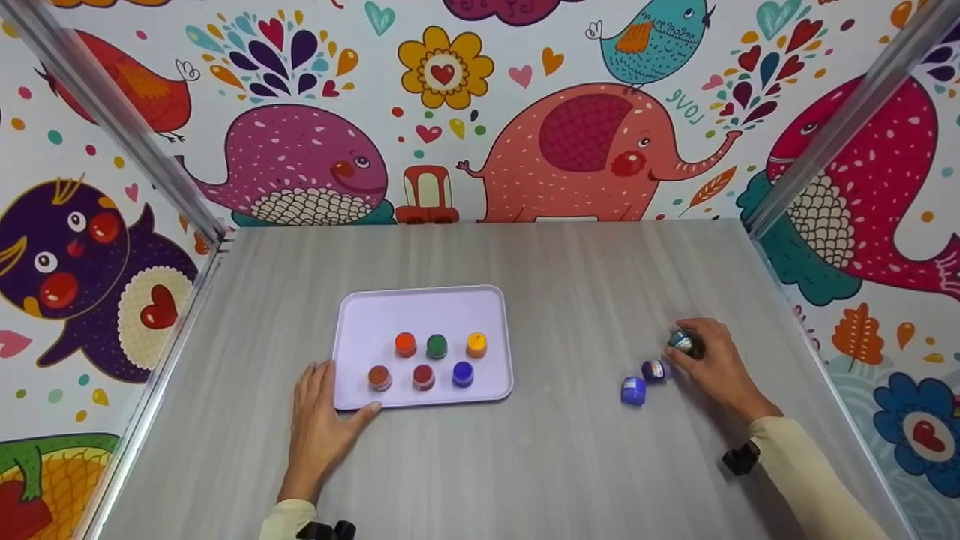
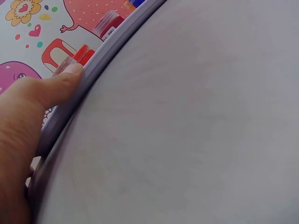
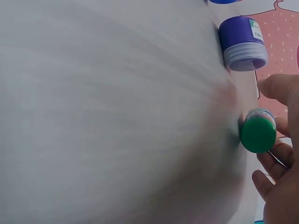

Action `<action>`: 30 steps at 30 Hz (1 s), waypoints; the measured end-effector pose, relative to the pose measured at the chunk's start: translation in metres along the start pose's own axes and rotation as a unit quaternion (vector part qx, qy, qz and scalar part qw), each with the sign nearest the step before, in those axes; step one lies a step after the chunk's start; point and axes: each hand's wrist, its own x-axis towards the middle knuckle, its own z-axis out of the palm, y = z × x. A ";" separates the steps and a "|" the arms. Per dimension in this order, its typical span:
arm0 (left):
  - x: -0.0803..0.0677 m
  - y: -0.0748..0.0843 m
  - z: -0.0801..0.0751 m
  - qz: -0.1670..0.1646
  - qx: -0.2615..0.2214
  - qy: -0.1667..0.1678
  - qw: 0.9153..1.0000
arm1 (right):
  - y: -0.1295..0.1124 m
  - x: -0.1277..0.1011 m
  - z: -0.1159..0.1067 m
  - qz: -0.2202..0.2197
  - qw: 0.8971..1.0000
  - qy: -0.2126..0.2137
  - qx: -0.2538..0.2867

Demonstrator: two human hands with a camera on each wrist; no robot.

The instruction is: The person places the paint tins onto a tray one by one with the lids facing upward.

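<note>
My left hand [image 1: 319, 431] rests at the near left corner of a lilac tray [image 1: 420, 307], fingers fairly straight along its left side. The thumb [image 2: 65, 86] lies on the near rim in the left wrist view. Over at the right, my right hand [image 1: 716, 367] reaches around a small paint jar with a green lid [image 3: 258, 134], which lies on its side on the table. In the right wrist view the thumb [image 3: 280, 87] stands apart from the jar, and the other fingers are behind it. Next to this hand lie a purple-lidded jar [image 3: 242, 35] and a blue-lidded jar [image 1: 633, 391].
On the tray stand several paint jars in two rows: orange [image 1: 405, 344], green [image 1: 436, 346] and yellow [image 1: 476, 344] behind, brown [image 1: 379, 377], dark red [image 1: 423, 376] and blue [image 1: 463, 373] in front. Printed cartoon walls border the grey table [image 1: 570, 300].
</note>
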 end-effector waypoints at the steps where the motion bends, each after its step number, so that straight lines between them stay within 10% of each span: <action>1: 0.000 0.000 0.000 -0.001 0.001 -0.001 1.000 | 0.001 -0.001 0.000 0.002 1.000 -0.001 0.000; 30: 0.001 0.001 0.001 -0.006 0.000 -0.006 1.000 | 0.002 -0.010 0.009 0.070 0.996 0.028 -0.057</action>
